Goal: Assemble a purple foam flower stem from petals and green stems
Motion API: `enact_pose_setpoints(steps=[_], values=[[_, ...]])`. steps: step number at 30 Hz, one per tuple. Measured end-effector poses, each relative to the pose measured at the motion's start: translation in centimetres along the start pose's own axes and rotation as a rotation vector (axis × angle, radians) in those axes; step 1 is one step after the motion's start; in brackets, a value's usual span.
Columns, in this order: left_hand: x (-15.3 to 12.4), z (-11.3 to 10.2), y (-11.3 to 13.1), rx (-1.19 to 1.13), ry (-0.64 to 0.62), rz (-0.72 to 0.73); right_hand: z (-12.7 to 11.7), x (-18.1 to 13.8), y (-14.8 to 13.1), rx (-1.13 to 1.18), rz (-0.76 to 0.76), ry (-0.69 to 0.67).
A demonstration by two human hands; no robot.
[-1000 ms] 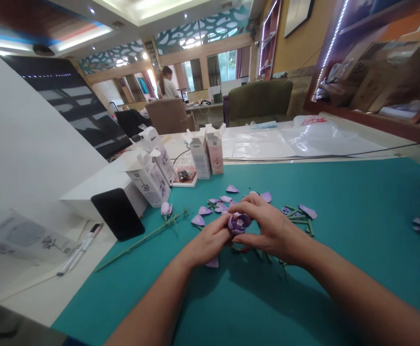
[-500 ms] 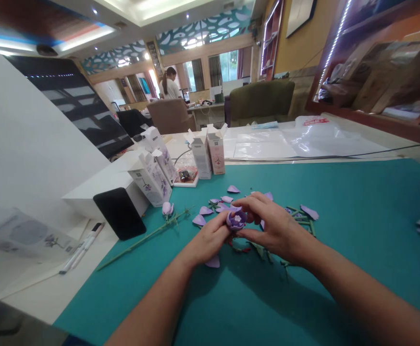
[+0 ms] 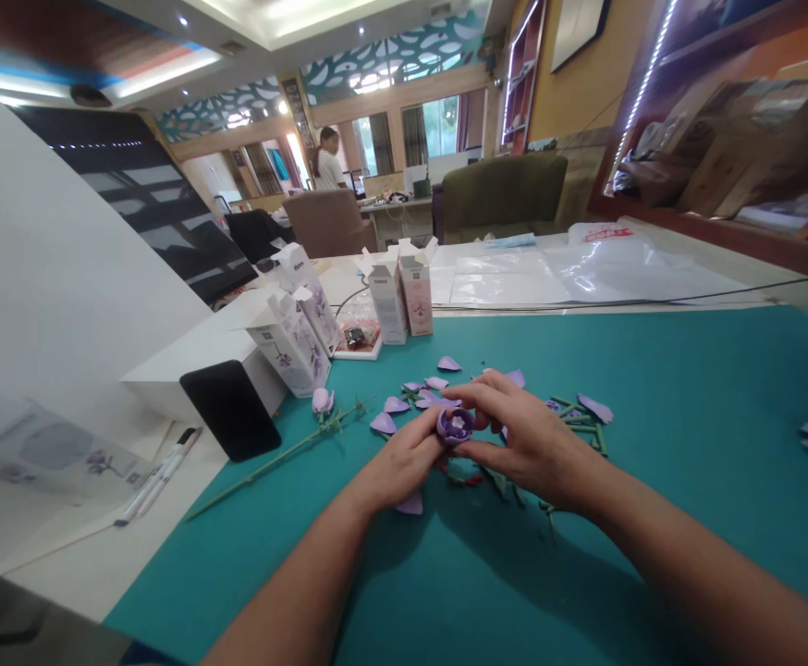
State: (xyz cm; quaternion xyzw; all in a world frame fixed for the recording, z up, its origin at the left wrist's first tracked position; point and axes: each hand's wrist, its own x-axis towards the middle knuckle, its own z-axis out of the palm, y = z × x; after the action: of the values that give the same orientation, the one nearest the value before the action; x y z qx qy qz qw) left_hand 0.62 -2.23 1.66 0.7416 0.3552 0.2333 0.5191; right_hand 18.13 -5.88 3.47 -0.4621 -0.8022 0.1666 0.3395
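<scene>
Between the fingers of my left hand (image 3: 404, 462) is a purple flower head (image 3: 455, 426), its cupped petals round a pale centre facing up. My right hand (image 3: 525, 430) curls about it from the right, thumb at the lower rim and index finger over the top edge. Several loose lilac petals (image 3: 396, 405) lie on the green mat (image 3: 688, 398) just beyond the hands. Green stem pieces (image 3: 588, 427) are heaped right of my right hand, partly hidden by it. A long green stem with a pale lilac bud (image 3: 322, 401) lies to the left.
Open flower boxes (image 3: 293, 347) stand at the mat's back left, with two more boxes (image 3: 416, 296) beside a white tray (image 3: 369, 351). A black tablet-like slab (image 3: 230, 412) leans near two pens (image 3: 158, 476). Clear plastic sheets (image 3: 626, 273) lie behind. A person (image 3: 327, 162) is far back.
The flower head has turned slightly in my fingers, and its petals sit closer round the centre. Both hands stay nearly in place. The person in the back has turned the head.
</scene>
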Motion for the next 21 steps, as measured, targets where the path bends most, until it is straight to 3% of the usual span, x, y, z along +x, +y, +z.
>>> enact_pose_setpoints(steps=[21], values=[[-0.09, 0.28, 0.48, -0.054, 0.011, -0.053, 0.18, 0.11, -0.09, 0.012, -0.045, -0.034]])
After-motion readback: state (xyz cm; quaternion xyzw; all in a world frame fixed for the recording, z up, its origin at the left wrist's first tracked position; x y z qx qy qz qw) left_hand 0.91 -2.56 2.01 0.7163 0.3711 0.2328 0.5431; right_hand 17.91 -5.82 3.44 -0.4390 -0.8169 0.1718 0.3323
